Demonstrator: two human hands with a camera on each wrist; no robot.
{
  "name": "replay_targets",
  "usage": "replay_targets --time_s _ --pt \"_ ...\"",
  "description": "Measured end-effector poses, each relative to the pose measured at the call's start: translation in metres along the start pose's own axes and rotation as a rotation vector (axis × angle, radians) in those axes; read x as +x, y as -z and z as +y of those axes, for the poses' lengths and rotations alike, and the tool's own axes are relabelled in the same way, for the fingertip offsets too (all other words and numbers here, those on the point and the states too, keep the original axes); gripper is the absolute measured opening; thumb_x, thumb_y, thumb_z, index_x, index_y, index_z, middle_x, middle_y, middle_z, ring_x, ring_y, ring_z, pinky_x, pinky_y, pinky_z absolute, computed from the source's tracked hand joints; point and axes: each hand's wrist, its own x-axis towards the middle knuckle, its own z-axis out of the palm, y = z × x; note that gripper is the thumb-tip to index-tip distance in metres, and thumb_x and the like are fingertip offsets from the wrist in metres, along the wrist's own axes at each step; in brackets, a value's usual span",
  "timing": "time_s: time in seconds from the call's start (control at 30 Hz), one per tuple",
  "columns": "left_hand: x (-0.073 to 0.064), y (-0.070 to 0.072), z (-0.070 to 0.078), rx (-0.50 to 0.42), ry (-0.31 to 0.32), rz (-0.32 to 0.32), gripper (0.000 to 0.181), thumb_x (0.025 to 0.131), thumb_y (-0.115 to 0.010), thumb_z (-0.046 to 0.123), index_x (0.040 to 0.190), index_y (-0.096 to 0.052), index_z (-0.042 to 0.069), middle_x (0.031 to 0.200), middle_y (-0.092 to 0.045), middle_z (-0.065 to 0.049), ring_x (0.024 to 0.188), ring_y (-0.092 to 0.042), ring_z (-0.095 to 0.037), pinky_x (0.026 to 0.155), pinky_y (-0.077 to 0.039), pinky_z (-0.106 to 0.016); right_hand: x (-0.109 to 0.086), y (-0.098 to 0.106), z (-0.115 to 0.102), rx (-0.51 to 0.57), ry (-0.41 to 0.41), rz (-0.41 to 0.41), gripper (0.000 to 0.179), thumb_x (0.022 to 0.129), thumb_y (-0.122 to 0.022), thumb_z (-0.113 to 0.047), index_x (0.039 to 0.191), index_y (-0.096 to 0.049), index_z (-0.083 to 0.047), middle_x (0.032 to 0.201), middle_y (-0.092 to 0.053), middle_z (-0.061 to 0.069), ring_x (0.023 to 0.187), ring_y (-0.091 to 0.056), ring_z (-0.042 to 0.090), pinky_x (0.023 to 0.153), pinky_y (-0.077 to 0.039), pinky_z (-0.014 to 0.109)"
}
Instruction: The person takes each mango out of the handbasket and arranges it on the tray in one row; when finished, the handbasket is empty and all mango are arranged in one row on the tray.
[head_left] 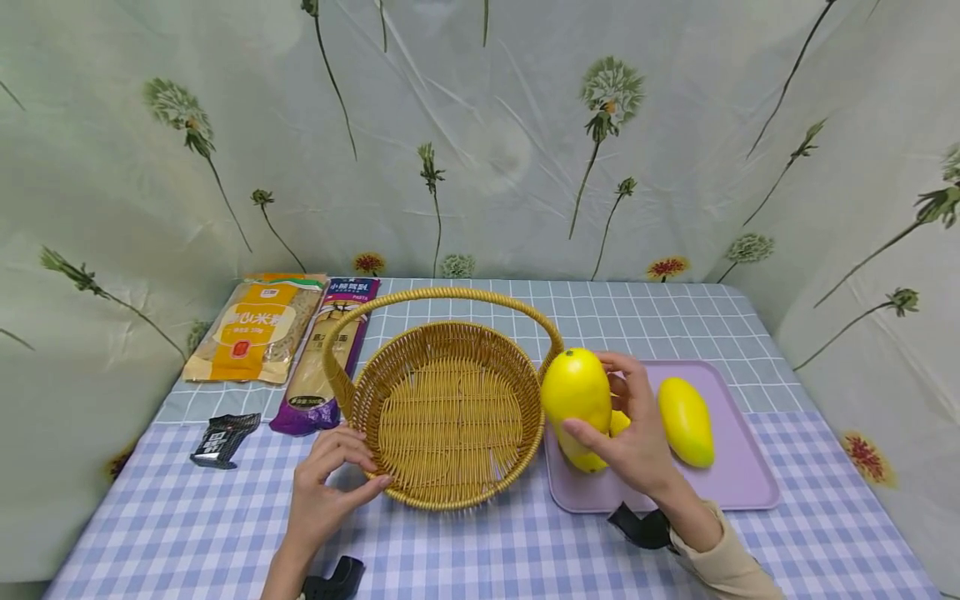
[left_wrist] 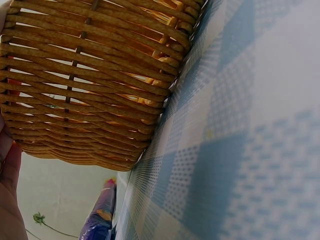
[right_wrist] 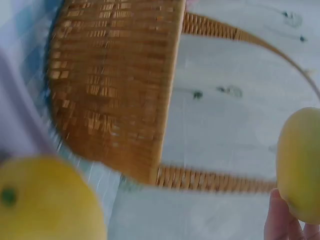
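A woven wicker basket [head_left: 450, 496] with a tall arched handle stands in the middle of the table, nothing inside it. My left hand [head_left: 326, 483] holds its near left rim between thumb and fingers; the woven side [left_wrist: 90, 85] fills much of the left wrist view. In my right hand [head_left: 637, 437] is a yellow mango [head_left: 576, 387], held upright beside the basket's right edge and above the tray. The right wrist view shows that mango [right_wrist: 300, 165] raised at the fingertips. Below it, more yellow fruit [head_left: 583, 458] lies partly hidden on the purple tray [head_left: 750, 487].
Another mango [head_left: 686, 421] lies on the tray's right side. Left of the basket are a pasta packet [head_left: 322, 358] and a grain bag [head_left: 258, 329], with a small black packet [head_left: 225, 439] nearer the front. A dandelion-print curtain [head_left: 495, 150] hangs behind the checked tablecloth [head_left: 450, 558].
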Motion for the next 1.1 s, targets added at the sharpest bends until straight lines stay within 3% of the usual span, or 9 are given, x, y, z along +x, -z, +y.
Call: replay_targets --time_s 0.23,0.43,0.6,0.83,0.97,1.1 --pt "-0.001 0.000 0.000 0.002 -0.002 0.009 0.026 0.065 -0.087 0.013 0.070 -0.063 0.004 0.079 -0.061 -0.006 0.093 -0.055 -0.021 0.105 -0.036 -0.036 -0.005 0.033 0.012 -0.043 -0.082 0.190 0.071 0.069 -0.067 0.011 0.133 -0.037 0.003 0.113 -0.044 0.001 0.092 -0.054 0.017 0.073 -0.047 0.016" --pt "-0.001 0.001 0.000 0.000 0.012 0.005 0.026 0.063 -0.087 0.009 0.070 -0.063 0.004 0.078 -0.061 -0.008 0.094 -0.055 -0.018 0.106 -0.035 -0.038 -0.007 0.067 0.025 -0.177 -0.280 0.335 0.064 0.080 -0.066 0.004 0.137 -0.040 -0.009 0.112 -0.044 -0.008 0.094 -0.050 0.015 0.076 -0.047 0.015" --pt "-0.004 0.000 -0.006 -0.006 0.011 0.007 0.026 0.062 -0.088 0.009 0.071 -0.063 0.005 0.079 -0.061 -0.008 0.093 -0.055 -0.022 0.107 -0.035 -0.038 -0.008 0.096 0.038 -0.271 -0.412 0.415 0.065 0.084 -0.069 -0.004 0.140 -0.042 -0.020 0.108 -0.044 -0.010 0.088 -0.048 0.012 0.071 -0.045 0.011" --pt "-0.001 0.000 -0.002 -0.014 0.007 0.009 0.026 0.063 -0.087 0.011 0.071 -0.063 0.005 0.080 -0.061 -0.005 0.091 -0.054 -0.024 0.106 -0.036 -0.037 -0.019 0.131 0.067 -0.410 -0.543 0.401 0.063 0.088 -0.068 -0.026 0.142 -0.038 -0.032 0.109 -0.040 -0.005 0.083 -0.041 0.012 0.064 -0.038 0.015" --pt "-0.001 0.000 -0.002 -0.014 0.005 0.010 0.026 0.064 -0.087 0.011 0.070 -0.063 0.005 0.078 -0.061 -0.008 0.090 -0.054 -0.025 0.106 -0.036 -0.037 -0.029 0.146 0.089 -0.479 -0.570 0.343 0.063 0.088 -0.067 -0.033 0.143 -0.038 -0.029 0.114 -0.041 0.006 0.084 -0.038 0.015 0.057 -0.037 0.020" --pt "0.000 -0.001 0.000 -0.014 0.012 0.009 0.026 0.063 -0.087 0.010 0.071 -0.063 0.005 0.077 -0.061 -0.010 0.092 -0.054 -0.023 0.106 -0.036 -0.038 -0.036 0.154 0.097 -0.523 -0.601 0.285 0.065 0.089 -0.065 -0.035 0.145 -0.037 -0.020 0.116 -0.040 0.014 0.086 -0.036 0.020 0.058 -0.035 0.030"
